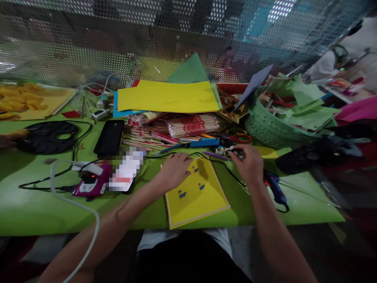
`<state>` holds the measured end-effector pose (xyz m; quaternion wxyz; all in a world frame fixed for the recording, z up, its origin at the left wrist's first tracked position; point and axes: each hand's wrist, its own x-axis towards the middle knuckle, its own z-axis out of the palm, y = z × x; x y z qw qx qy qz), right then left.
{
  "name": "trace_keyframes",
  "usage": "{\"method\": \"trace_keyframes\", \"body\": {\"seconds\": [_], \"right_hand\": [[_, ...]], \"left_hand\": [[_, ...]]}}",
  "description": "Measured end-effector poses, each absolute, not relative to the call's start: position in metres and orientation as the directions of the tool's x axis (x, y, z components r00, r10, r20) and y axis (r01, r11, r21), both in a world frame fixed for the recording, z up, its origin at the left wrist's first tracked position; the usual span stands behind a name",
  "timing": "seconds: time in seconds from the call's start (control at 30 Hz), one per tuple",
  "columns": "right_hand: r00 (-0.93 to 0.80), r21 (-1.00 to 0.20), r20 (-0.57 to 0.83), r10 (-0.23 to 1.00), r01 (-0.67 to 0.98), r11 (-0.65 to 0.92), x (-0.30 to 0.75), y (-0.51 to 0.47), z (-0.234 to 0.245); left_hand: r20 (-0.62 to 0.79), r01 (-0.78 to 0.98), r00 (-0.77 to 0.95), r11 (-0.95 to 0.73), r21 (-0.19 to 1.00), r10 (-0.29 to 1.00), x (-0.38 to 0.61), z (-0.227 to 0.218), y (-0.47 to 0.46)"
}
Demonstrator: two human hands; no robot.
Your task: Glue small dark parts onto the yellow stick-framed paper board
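Observation:
My left hand (pixel 174 169) lies flat, fingers spread, on the upper left corner of a yellow card (pixel 196 195) that carries a few small blue pieces. My right hand (pixel 249 163) reaches past the card's far right corner, its fingers curled in a pinch among small beads or bits (pixel 224 150) beside a black cable (pixel 218 162). What the fingertips hold is too small to make out.
A blue glue gun (pixel 276 189) lies right of my right wrist. Behind are pens and sticks (pixel 165 135), red scissors (pixel 240 138), yellow paper sheets (pixel 169 96), a green basket (pixel 265 127) of paper scraps, a black phone (pixel 109 137) and a purple device (pixel 91 182).

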<state>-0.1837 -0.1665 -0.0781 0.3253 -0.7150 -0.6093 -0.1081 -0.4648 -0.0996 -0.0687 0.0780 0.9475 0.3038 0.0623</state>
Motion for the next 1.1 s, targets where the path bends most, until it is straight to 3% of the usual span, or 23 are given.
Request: {"method": "trace_keyframes", "body": {"seconds": [0.1,0.2,0.27,0.4,0.53,0.63,0.77,0.93,1.1], "right_hand": [[0.370,-0.573,0.488,0.791,0.819,-0.030,-0.186,-0.168,-0.079],[0.519,-0.876,0.315,0.794,0.480,0.034,-0.187,-0.165,-0.080],[0.552,-0.962,0.221,0.804,0.260,0.087,-0.189,-0.161,-0.079],[0.517,-0.983,0.177,0.838,0.131,0.126,-0.199,-0.148,-0.066],[0.464,-0.986,0.165,0.871,0.081,0.144,-0.225,-0.126,-0.051],[0.448,-0.984,0.176,0.877,0.050,0.172,-0.247,-0.112,-0.048],[0.481,-0.980,0.188,0.856,0.037,0.195,-0.256,-0.105,-0.055],[0.574,-0.977,0.199,0.794,0.051,0.208,-0.235,-0.113,-0.063],[0.519,-0.982,0.188,0.834,0.080,0.172,-0.227,-0.117,-0.065]], "left_hand": [[0.039,0.496,0.854,-0.832,0.248,0.520,-0.461,-0.073,-0.094],[0.042,0.443,0.878,-0.844,0.304,0.476,-0.458,-0.071,-0.091],[0.078,0.439,0.865,-0.824,0.359,0.495,-0.456,-0.066,-0.089],[0.187,0.413,0.789,-0.731,0.543,0.585,-0.444,-0.055,-0.083],[0.278,0.226,0.728,-0.603,0.765,0.627,-0.419,-0.054,-0.077],[0.321,0.154,0.643,-0.528,0.835,0.695,-0.403,-0.060,-0.072],[0.361,0.217,0.567,-0.556,0.802,0.741,-0.399,-0.071,-0.062],[0.326,0.357,0.612,-0.620,0.699,0.721,-0.404,-0.084,-0.053],[0.332,0.357,0.692,-0.704,0.614,0.641,-0.402,-0.091,-0.051]]}}
